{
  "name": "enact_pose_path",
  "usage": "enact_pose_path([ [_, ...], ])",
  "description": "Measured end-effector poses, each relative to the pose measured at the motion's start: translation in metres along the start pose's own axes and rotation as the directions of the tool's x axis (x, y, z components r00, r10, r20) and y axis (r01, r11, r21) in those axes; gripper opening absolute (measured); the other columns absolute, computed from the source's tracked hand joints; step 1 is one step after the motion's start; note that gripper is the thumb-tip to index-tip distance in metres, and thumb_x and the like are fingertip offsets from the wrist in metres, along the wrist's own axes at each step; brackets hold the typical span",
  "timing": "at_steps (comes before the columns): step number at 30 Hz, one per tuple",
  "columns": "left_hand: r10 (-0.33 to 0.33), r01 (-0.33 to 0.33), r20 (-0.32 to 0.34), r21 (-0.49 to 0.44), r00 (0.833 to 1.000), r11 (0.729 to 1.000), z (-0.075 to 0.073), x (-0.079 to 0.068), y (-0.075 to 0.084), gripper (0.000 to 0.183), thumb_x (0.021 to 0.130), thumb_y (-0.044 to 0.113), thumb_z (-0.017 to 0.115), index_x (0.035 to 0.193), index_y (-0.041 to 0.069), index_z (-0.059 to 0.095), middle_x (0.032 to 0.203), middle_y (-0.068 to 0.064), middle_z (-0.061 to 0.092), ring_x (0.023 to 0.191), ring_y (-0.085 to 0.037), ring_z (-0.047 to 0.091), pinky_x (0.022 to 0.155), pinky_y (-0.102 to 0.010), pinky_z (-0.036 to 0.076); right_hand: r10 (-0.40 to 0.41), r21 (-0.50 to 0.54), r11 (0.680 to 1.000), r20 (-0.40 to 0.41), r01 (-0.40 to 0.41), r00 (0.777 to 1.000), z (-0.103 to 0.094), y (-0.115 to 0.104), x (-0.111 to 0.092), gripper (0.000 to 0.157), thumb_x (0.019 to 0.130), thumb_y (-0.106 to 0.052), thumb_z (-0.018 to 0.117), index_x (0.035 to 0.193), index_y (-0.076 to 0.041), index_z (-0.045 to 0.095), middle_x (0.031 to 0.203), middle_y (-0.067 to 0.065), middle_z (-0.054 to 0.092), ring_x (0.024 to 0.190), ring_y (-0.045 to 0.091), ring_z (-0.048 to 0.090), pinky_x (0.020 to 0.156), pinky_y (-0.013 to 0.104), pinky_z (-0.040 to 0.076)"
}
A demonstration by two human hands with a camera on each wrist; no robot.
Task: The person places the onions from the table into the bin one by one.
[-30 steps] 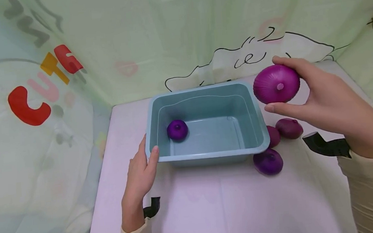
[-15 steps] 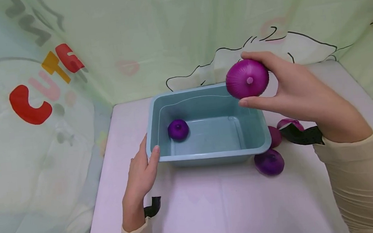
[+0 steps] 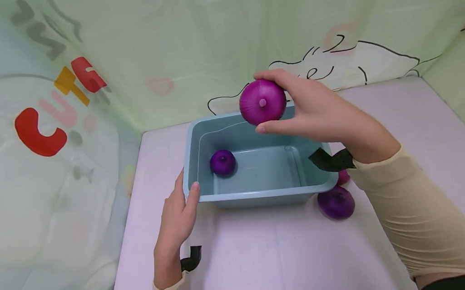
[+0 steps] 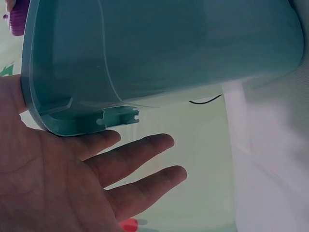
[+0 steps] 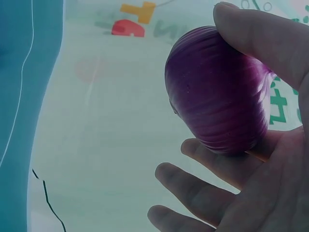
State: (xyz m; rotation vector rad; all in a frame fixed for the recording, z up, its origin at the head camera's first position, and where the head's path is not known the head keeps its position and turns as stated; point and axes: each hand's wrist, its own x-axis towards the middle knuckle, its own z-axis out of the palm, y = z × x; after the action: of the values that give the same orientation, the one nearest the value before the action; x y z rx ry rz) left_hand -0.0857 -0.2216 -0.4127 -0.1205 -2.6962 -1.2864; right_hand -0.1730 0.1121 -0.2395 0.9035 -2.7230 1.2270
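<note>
In the head view my right hand (image 3: pixel 320 111) pinches a purple-red onion (image 3: pixel 260 98) between thumb and fingers, above the far rim of a light blue plastic basin (image 3: pixel 257 194). The right wrist view shows the same onion (image 5: pixel 217 92) held by the thumb and a finger, the other fingers spread. My left hand (image 3: pixel 178 220) grips the basin's left near corner, thumb over the rim; in the left wrist view several fingers extend below the rim (image 4: pixel 30 72). A darker purple onion (image 3: pixel 223 162) lies inside the basin, at its left side.
Outside the basin's right near corner sits a dark purple onion (image 3: pixel 336 203). Behind it another reddish onion (image 3: pixel 343 177) is mostly hidden by the basin and right wrist. A white-covered table (image 3: pixel 249 257) meets printed green curtains (image 3: pixel 191 43) at the back and sides.
My right hand has carried the onion leftward, from beside the basin's right end to above its far rim. The right forearm now covers an onion seen earlier. The left hand stays put.
</note>
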Motion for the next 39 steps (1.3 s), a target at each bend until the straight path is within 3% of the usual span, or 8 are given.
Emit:
enact_pose_path([
  [10, 0.015, -0.015, -0.005, -0.008, 1.0, 1.0, 0.0, 0.0, 0.0, 0.063, 0.109, 0.055, 0.044, 0.166, 0.033, 0.025, 0.155, 0.003, 0.049, 0.132, -0.023, 0.056, 0.102, -0.059, 0.046, -0.046, 0.005, 0.999, 0.045, 0.046, 0.998, 0.02, 0.002, 0.025, 0.088, 0.084, -0.045, 0.087, 0.155, -0.016, 0.044, 0.135, -0.001, 0.061, 0.119, 0.015, 0.058, 0.097, 0.043, 0.047],
  [21, -0.009, 0.009, 0.002, 0.001, 1.0, 1.0, 0.001, 0.001, -0.001, 0.062, 0.11, 0.05, 0.045, 0.166, 0.033, 0.024, 0.155, 0.003, 0.049, 0.133, -0.025, 0.055, 0.101, -0.06, 0.046, -0.055, 0.007, 0.999, 0.134, 0.054, 0.989, 0.052, 0.011, 0.052, 0.086, 0.084, -0.045, 0.086, 0.153, -0.016, 0.045, 0.134, -0.003, 0.06, 0.116, 0.013, 0.058, 0.096, 0.038, 0.05],
  [39, -0.019, 0.019, 0.01, -0.002, 1.0, 1.0, 0.0, 0.002, -0.002, 0.065, 0.108, 0.057, 0.044, 0.166, 0.034, 0.024, 0.156, 0.003, 0.047, 0.133, -0.026, 0.055, 0.101, -0.062, 0.046, 0.028, -0.013, 1.0, 0.296, -0.026, 0.955, 0.098, 0.02, 0.087, 0.074, 0.084, -0.037, 0.087, 0.143, -0.012, 0.05, 0.122, 0.001, 0.062, 0.108, 0.019, 0.06, 0.084, 0.036, 0.056],
])
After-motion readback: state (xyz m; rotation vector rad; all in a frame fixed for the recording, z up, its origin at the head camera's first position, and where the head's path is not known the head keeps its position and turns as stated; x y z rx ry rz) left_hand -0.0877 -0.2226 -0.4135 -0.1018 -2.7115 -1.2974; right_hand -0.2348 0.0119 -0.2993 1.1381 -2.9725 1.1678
